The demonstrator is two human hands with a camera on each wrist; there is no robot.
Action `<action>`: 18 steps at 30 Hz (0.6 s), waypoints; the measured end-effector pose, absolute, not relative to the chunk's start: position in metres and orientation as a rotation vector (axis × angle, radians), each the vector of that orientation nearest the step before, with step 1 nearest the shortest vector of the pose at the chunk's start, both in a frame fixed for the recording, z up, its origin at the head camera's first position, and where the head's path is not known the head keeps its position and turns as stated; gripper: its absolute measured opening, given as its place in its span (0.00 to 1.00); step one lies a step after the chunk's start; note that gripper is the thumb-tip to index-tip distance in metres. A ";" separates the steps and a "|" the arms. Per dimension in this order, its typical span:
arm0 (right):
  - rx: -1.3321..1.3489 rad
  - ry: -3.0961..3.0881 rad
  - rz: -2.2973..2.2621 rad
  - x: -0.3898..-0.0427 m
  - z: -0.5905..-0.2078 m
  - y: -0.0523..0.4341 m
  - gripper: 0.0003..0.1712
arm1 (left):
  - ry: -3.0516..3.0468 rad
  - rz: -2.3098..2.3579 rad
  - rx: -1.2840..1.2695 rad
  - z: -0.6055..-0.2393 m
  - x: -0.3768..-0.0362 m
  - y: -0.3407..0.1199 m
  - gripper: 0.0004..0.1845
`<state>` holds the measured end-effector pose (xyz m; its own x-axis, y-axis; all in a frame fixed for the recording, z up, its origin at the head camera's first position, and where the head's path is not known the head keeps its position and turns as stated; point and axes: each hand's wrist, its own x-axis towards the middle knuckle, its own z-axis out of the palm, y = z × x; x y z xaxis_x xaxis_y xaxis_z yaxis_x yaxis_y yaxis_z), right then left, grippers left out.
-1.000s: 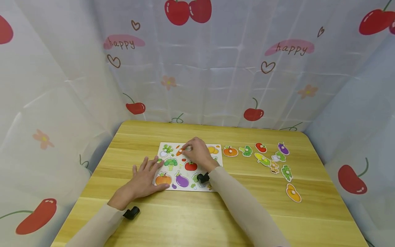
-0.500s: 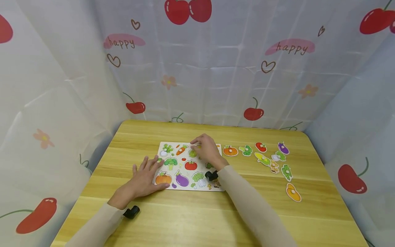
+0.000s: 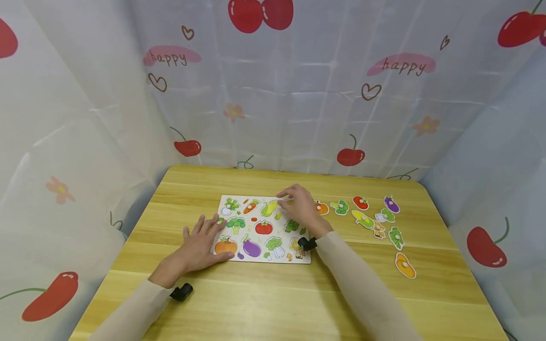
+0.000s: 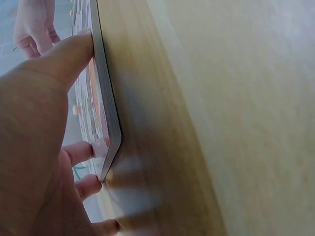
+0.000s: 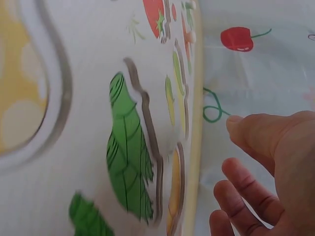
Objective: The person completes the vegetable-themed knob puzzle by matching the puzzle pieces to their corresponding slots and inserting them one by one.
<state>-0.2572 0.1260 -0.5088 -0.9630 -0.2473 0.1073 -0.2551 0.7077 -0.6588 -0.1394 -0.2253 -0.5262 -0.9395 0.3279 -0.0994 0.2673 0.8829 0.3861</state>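
A white vegetable puzzle board [image 3: 260, 258] lies flat in the middle of a wooden table [image 3: 264, 303]. My left hand [image 3: 198, 244] lies spread and flat, its fingertips on the board's left edge and its thumb by the printed pumpkin [image 3: 226, 247]. In the left wrist view that left hand [image 4: 44, 147] presses against the board's edge [image 4: 106, 113]. My right hand [image 3: 298, 206] hovers over the board's upper right corner with relaxed fingers and holds nothing. The right wrist view shows this right hand [image 5: 256, 142] beside the board [image 5: 93, 98], near a green leaf picture [image 5: 128, 172].
Several loose vegetable pieces lie right of the board: a pumpkin [image 3: 321, 208] partly behind my right hand, broccoli [image 3: 341, 207], tomato [image 3: 360, 203], eggplant [image 3: 391, 204], corn [image 3: 362, 219] and a yellow pepper [image 3: 405, 266]. Cherry-print curtains [image 3: 273, 94] close in the table.
My right hand has moved right along the board's top row, from the carrot to the upper right corner, uncovering the carrot and corn. The left hand has stayed put.
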 end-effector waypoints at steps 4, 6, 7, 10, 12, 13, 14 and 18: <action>0.399 -2.892 1.122 -0.254 -0.509 0.141 0.13 | 2.886 0.554 0.456 -0.526 -0.139 -0.225 0.58; 0.391 -2.880 1.119 -0.251 -0.509 0.149 0.13 | 2.887 0.550 0.457 -0.526 -0.139 -0.225 0.58; 0.391 -2.869 1.116 -0.250 -0.509 0.154 0.13 | 2.889 0.549 0.459 -0.526 -0.139 -0.225 0.58; 0.396 -2.832 1.094 -0.246 -0.510 0.167 0.13 | 2.894 0.551 0.468 -0.526 -0.140 -0.225 0.58; 0.394 -2.816 1.081 -0.243 -0.510 0.177 0.12 | 2.897 0.555 0.474 -0.527 -0.140 -0.225 0.57; 0.394 -2.810 1.079 -0.242 -0.510 0.181 0.12 | 2.898 0.557 0.477 -0.527 -0.140 -0.225 0.57; 0.386 -2.809 1.073 -0.240 -0.510 0.186 0.13 | 2.898 0.558 0.479 -0.527 -0.140 -0.225 0.57; 0.353 -2.804 1.055 -0.232 -0.510 0.207 0.13 | 2.901 0.555 0.475 -0.528 -0.140 -0.225 0.57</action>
